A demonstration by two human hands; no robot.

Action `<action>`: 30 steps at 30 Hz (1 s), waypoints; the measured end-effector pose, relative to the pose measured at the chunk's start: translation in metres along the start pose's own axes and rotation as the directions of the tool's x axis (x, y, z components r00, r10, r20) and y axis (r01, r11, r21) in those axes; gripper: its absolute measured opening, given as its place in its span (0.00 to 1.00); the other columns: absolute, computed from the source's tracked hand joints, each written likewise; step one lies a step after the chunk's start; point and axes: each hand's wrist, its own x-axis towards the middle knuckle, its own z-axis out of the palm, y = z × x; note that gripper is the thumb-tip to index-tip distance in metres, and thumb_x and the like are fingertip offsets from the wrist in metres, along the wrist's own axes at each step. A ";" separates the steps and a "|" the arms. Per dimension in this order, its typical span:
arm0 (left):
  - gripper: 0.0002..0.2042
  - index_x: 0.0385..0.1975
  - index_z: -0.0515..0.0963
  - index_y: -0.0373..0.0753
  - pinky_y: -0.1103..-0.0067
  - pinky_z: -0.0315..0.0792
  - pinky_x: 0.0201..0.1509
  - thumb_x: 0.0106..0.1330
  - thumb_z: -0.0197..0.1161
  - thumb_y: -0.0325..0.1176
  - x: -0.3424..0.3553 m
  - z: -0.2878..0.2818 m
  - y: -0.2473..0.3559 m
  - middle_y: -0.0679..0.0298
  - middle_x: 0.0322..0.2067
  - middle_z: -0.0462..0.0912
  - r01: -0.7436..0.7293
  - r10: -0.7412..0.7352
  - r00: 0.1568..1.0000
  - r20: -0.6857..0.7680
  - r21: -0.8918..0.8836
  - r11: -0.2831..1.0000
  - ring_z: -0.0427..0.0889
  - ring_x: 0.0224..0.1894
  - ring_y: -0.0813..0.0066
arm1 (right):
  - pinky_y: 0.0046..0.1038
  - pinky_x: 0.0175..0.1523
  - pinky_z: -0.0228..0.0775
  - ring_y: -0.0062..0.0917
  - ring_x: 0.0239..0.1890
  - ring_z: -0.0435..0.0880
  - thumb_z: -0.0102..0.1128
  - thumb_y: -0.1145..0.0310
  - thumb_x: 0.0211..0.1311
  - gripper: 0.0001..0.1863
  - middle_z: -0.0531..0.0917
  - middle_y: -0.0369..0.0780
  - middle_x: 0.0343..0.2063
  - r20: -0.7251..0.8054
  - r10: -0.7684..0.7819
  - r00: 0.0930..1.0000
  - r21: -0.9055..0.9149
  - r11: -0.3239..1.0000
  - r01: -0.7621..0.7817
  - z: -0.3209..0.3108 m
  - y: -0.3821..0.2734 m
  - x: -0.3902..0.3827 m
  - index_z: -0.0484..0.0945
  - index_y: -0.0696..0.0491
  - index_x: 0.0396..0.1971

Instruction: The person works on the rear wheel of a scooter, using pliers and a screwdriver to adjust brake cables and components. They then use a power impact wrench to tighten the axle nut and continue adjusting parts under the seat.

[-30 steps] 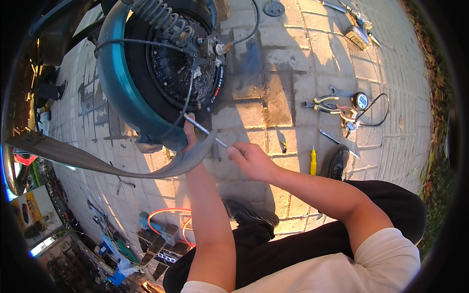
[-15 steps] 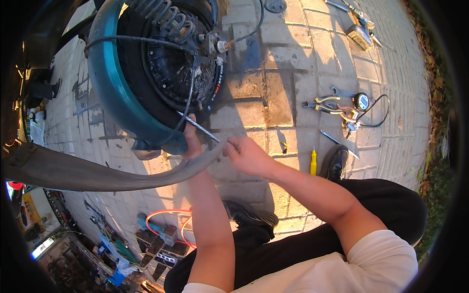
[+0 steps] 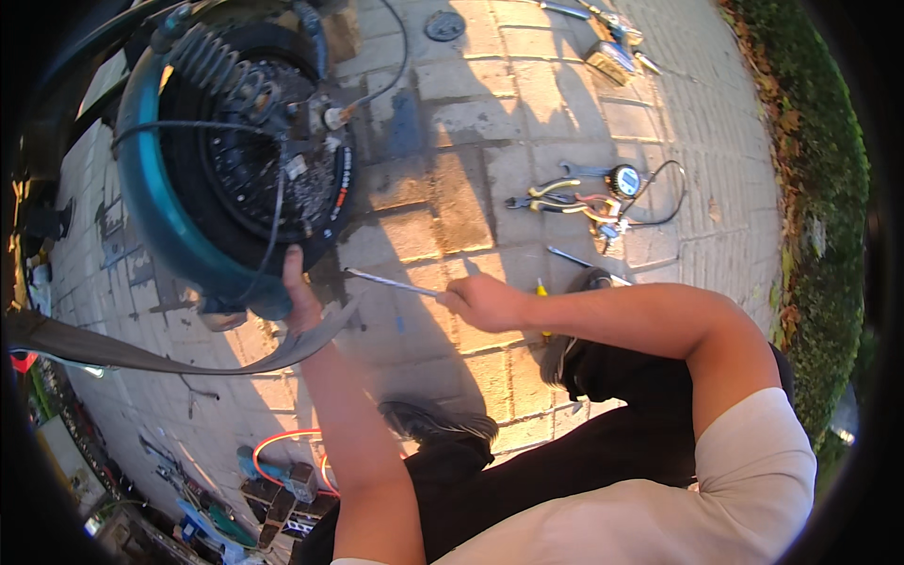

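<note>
A scooter wheel (image 3: 250,179) with a black tyre, a teal fender and a coil spring lies at the upper left on the paving. My left hand (image 3: 299,297) presses on the tyre's lower edge, where a grey inner tube (image 3: 151,353) trails off to the left. My right hand (image 3: 485,303) grips a thin metal lever (image 3: 391,282), its tip pointing left toward the tyre rim, a little short of it.
Pliers (image 3: 556,196), a round pressure gauge with hose (image 3: 623,179) and a screwdriver (image 3: 574,258) lie on the bricks to the right. More tools (image 3: 612,52) sit at the top. An orange hose and boxes (image 3: 282,471) are at the lower left. My shoe (image 3: 443,419) rests below.
The wheel sits further left and higher in view. My right hand has drawn the lever back to the right, away from the tyre. My left hand stays on the tyre's edge.
</note>
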 end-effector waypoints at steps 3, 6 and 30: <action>0.27 0.54 0.69 0.27 0.73 0.58 0.64 0.53 0.67 0.31 0.001 -0.002 0.001 0.54 0.58 0.69 -0.175 0.176 0.984 0.032 -0.029 0.984 0.69 0.56 0.66 | 0.46 0.41 0.69 0.50 0.33 0.79 0.47 0.52 0.65 0.22 0.81 0.53 0.27 -0.158 0.114 0.981 -0.233 0.961 -0.149 -0.039 0.071 -0.009 0.77 0.58 0.30; 0.21 0.47 0.74 0.27 0.72 0.59 0.64 0.55 0.66 0.31 0.007 -0.011 0.006 0.51 0.57 0.70 -0.433 0.408 0.899 0.158 0.186 0.882 0.70 0.56 0.66 | 0.44 0.38 0.68 0.48 0.34 0.77 0.51 0.56 0.63 0.17 0.79 0.50 0.27 -0.116 0.241 0.963 -0.409 0.872 -0.268 -0.053 0.120 -0.025 0.75 0.56 0.29; 0.34 0.58 0.65 0.32 0.74 0.58 0.64 0.50 0.70 0.32 -0.009 0.003 0.017 0.60 0.59 0.66 0.017 -0.018 0.999 0.038 0.033 0.999 0.66 0.57 0.69 | 0.38 0.35 0.69 0.36 0.26 0.79 0.59 0.56 0.56 0.19 0.77 0.47 0.20 0.034 0.296 0.955 -0.314 0.910 -0.271 -0.158 0.017 -0.059 0.76 0.60 0.28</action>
